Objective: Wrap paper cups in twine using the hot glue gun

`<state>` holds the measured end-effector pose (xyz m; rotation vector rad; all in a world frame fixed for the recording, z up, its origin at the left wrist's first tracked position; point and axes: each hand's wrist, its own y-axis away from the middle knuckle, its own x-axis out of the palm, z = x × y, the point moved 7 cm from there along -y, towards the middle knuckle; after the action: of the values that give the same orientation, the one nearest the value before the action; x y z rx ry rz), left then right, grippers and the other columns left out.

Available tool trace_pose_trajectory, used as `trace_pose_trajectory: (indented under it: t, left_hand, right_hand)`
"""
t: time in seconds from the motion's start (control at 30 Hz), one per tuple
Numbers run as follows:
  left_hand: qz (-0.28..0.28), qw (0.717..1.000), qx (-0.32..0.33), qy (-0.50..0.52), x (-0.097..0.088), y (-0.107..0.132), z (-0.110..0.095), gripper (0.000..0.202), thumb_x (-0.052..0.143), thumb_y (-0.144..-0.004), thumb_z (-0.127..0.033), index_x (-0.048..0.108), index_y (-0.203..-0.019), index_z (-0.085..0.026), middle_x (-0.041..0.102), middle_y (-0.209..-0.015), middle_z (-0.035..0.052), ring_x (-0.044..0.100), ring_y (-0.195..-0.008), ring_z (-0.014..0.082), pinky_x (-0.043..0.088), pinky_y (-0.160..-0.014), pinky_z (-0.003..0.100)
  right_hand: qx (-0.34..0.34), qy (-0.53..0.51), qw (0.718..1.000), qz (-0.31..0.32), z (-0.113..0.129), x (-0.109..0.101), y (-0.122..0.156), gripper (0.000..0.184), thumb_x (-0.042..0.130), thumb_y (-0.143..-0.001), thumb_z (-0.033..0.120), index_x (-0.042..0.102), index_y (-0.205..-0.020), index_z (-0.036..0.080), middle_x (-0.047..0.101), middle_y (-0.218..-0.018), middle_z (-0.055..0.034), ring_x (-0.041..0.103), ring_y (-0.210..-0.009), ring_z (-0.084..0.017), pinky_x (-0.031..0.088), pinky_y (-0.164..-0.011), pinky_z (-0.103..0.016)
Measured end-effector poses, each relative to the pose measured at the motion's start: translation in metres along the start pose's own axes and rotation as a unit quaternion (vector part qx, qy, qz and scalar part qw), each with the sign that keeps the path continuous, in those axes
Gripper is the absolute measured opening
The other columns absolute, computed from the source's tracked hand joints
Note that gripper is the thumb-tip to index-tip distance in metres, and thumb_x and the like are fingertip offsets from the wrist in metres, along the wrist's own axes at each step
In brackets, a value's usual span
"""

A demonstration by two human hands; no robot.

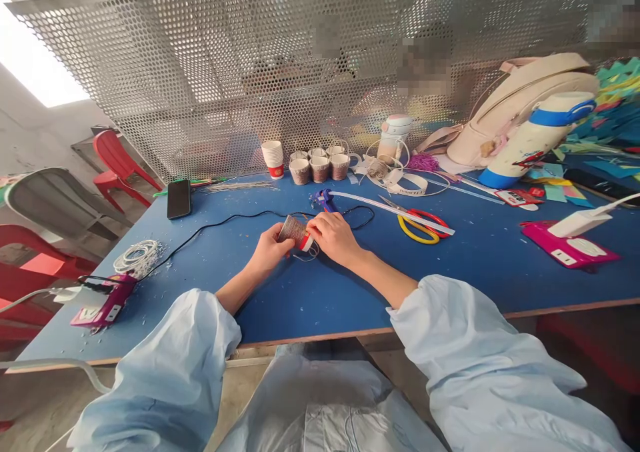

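My left hand (271, 247) is closed around a small paper cup (294, 233) tilted on its side, its wall mostly wrapped in brown cord with a red band still showing. At the cup's right end, the fingers of my right hand (334, 237) are pinched together on the cord (312, 252), which hangs in a loose loop below. Just beyond my hands lies a blue glue gun (325, 201) with a long clear glue stick (395, 212). Scissors with yellow and red handles (420, 227) rest to the right.
Cord-wrapped cups (320, 168) and a stack of paper cups (273, 158) stand by the perforated metal screen (200, 85). A black cable (200, 232) crosses the blue table (200, 319) from a pink power strip (105, 305). A phone (179, 199), bottle (540, 139) and backpack (500, 112) are farther out.
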<state>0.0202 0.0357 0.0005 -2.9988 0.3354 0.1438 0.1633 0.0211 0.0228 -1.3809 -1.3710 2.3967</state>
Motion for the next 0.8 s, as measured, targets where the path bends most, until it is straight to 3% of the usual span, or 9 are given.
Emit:
trace_pose_trajectory:
  t: [0.27, 0.4, 0.57, 0.8]
  left_hand:
    - [0.020, 1.000, 0.010, 0.011, 0.000, -0.002, 0.000, 0.017, 0.058, -0.060, -0.014, 0.062, -0.076, -0.015, 0.056, -0.062, -0.0040, 0.049, -0.057, 0.0100, 0.042, -0.055, 0.022]
    - [0.020, 1.000, 0.009, 0.012, -0.003, -0.004, 0.002, 0.022, 0.056, -0.060, -0.014, 0.063, -0.080, -0.015, 0.058, -0.066, -0.0027, 0.050, -0.059, 0.0108, 0.042, -0.055, 0.022]
    - [0.003, 1.000, 0.015, 0.003, -0.007, -0.005, 0.001, 0.020, 0.056, -0.059, -0.014, 0.062, -0.079, -0.015, 0.058, -0.068, -0.0027, 0.050, -0.060, 0.0109, 0.042, -0.055, 0.022]
    - [0.008, 0.999, 0.017, -0.029, -0.004, -0.003, -0.001, 0.020, 0.055, -0.060, -0.012, 0.062, -0.078, -0.015, 0.057, -0.064, -0.0035, 0.049, -0.057, 0.0106, 0.039, -0.055, 0.022]
  right_hand:
    - [0.052, -0.075, 0.996, -0.022, -0.019, -0.003, -0.001, 0.016, 0.048, -0.095, 0.024, 0.058, -0.083, 0.021, 0.065, -0.084, -0.0043, 0.060, -0.082, -0.019, 0.041, -0.076, -0.034]
    - [0.064, -0.130, 0.989, -0.016, -0.017, -0.008, -0.002, 0.019, 0.045, -0.096, 0.025, 0.060, -0.087, 0.020, 0.065, -0.087, -0.0038, 0.062, -0.082, -0.016, 0.048, -0.076, -0.030]
    - [0.061, -0.160, 0.985, 0.008, -0.013, -0.003, 0.001, 0.009, 0.059, -0.087, 0.026, 0.063, -0.093, 0.021, 0.065, -0.093, -0.0034, 0.063, -0.078, -0.015, 0.051, -0.072, -0.029]
    - [0.051, -0.143, 0.988, 0.014, -0.009, 0.001, 0.002, 0.010, 0.055, -0.089, 0.021, 0.060, -0.081, 0.022, 0.062, -0.084, -0.0027, 0.060, -0.075, -0.016, 0.048, -0.067, -0.028]
